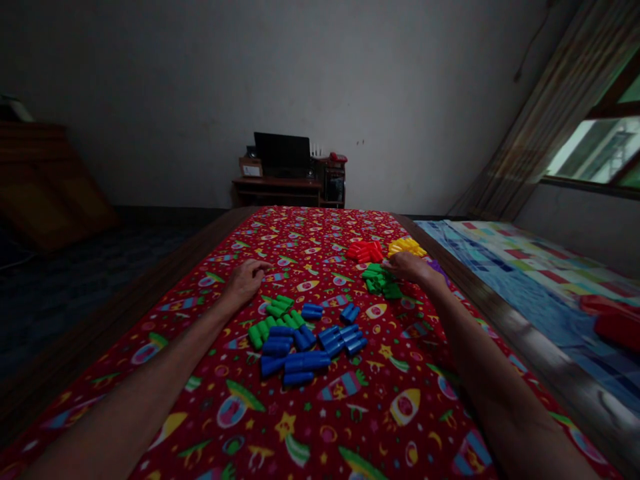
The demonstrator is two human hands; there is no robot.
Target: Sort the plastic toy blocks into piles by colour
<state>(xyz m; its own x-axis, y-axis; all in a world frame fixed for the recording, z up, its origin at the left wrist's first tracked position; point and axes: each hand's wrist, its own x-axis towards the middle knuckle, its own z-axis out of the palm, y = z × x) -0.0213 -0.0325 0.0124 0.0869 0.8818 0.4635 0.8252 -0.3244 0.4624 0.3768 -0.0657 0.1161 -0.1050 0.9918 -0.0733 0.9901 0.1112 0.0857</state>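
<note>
Plastic blocks lie sorted by colour on a red patterned cloth (pixel 310 427). My left hand (pixel 246 279) rests on the cloth with fingers curled, just beyond a loose group of green blocks (pixel 274 315) and blue blocks (pixel 310 343); nothing shows in it. My right hand (pixel 413 265) lies on a far green pile (pixel 379 279), fingers closed at a green block. Red blocks (pixel 365 251) and yellow blocks (pixel 406 247) sit just past that hand. Something purple (pixel 439 268) peeks out at its right side.
The cloth covers a table with a wooden edge (pixel 500 313). A colourful checked mat (pixel 530 280) lies on the right, with a red object (pixel 613 320) on it. A low desk with a dark screen (pixel 283 155) stands at the far wall. A curtained window (pixel 595 150) is at the right.
</note>
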